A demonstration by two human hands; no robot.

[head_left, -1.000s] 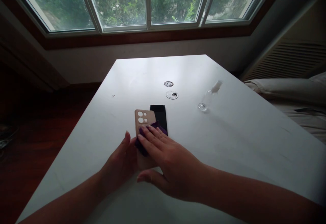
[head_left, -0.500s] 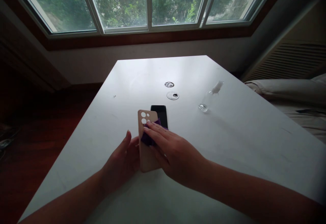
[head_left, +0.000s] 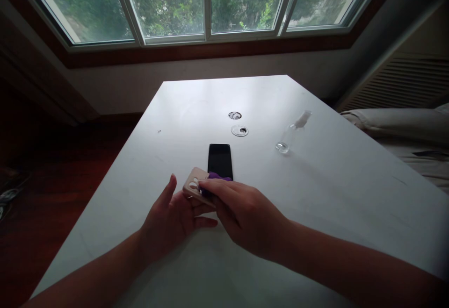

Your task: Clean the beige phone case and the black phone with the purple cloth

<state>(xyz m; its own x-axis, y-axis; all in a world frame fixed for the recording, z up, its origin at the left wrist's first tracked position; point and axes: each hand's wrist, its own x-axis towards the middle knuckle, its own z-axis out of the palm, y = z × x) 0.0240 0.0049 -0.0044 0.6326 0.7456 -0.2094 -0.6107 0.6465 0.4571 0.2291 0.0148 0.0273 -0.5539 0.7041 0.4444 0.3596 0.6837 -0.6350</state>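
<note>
A beige phone case (head_left: 194, 175) with round camera holes is tilted between my hands, its lower part hidden by my right hand (head_left: 242, 210). That hand grips the case together with a purple cloth (head_left: 219, 176). Beneath the case, my left hand (head_left: 175, 219) is palm up with its fingers spread, the fingertips touching its underside. A black phone (head_left: 220, 161) lies flat on the white table just beyond, its near end covered by the cloth and my right hand.
On the white table (head_left: 189, 102), a clear spray bottle (head_left: 293, 130) lies on its side to the right. A round hole (head_left: 235, 115) and a loose round cover (head_left: 240, 131) are beyond the phone. A window is behind the table.
The case has turned and tilted from nearly upright in view to slanting, lower down. My left hand has opened under it, palm up. More of the black phone shows.
</note>
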